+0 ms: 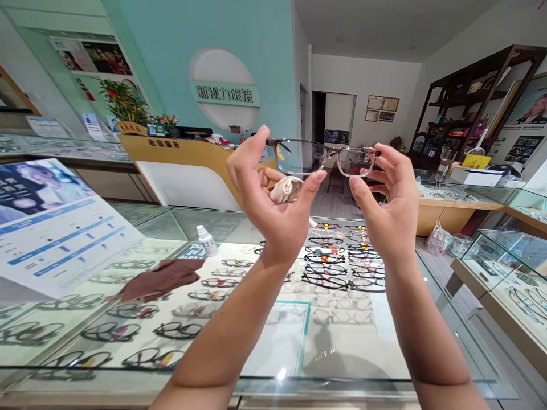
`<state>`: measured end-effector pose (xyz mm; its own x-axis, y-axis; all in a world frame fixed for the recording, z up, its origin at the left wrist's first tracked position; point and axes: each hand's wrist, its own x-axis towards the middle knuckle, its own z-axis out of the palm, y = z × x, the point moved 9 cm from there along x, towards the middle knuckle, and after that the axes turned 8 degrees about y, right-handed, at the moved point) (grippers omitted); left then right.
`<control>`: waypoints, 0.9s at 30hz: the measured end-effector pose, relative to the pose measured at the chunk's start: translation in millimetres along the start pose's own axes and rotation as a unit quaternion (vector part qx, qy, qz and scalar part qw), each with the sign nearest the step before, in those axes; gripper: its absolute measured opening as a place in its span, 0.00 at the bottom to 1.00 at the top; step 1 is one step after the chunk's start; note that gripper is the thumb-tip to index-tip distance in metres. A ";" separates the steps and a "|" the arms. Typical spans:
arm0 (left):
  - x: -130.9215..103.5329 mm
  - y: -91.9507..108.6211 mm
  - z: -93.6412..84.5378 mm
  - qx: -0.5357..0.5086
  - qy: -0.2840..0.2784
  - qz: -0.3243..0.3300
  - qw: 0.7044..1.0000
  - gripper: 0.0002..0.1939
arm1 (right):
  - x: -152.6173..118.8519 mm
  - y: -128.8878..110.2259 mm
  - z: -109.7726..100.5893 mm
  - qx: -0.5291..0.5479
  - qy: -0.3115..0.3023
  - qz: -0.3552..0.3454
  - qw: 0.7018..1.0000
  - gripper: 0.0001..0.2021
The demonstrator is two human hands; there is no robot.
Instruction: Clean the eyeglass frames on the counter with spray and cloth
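Left hand (pixel 273 193) pinches glasses (pixel 327 156) plus cloth (pixel 287 189); right hand (pixel 391 196) pinches opposite lens rim, raised level for inspection.

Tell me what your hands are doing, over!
Both hands up: left hand pinches glasses and a cloth, right hand grips the other lens. Bottle and brown cloth on counter. Nothing blocking.

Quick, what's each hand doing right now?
Left hand: closed on the glasses, with a small cream cloth tucked in its palm.
Right hand: closed on the glasses' other side.
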<state>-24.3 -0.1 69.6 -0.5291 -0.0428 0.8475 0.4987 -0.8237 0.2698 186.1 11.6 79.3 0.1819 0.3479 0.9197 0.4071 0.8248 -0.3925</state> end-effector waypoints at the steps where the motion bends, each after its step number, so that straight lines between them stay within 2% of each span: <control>1: -0.5 -0.1 0.6 0.000 -0.004 0.001 1.000 0.38 | -0.2 0.6 0.1 0.002 -0.001 0.004 1.000 0.25; 7: -3.8 -4.6 2.8 -0.031 -0.016 -0.009 0.999 0.40 | -1.1 -1.0 -0.6 0.020 0.002 -0.004 1.000 0.25; 14: -3.4 -12.4 4.7 -0.044 -0.038 -0.047 0.997 0.44 | -1.6 -6.2 -2.5 -0.024 0.019 -0.035 0.999 0.24; 22: 0.2 -29.6 14.8 -0.096 -0.073 -0.078 0.990 0.41 | -1.2 -17.7 -7.1 -0.047 0.043 -0.060 0.996 0.22; 27: -1.0 -34.8 18.5 -0.107 -0.075 -0.094 0.987 0.38 | -1.8 -20.9 -8.6 -0.052 0.049 -0.069 0.995 0.21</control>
<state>-28.5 39.1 67.8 -0.4831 0.1932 0.8540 0.2360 -0.9105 0.3395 185.0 -10.1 85.7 0.2017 0.1844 0.9619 0.5246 0.8090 -0.2651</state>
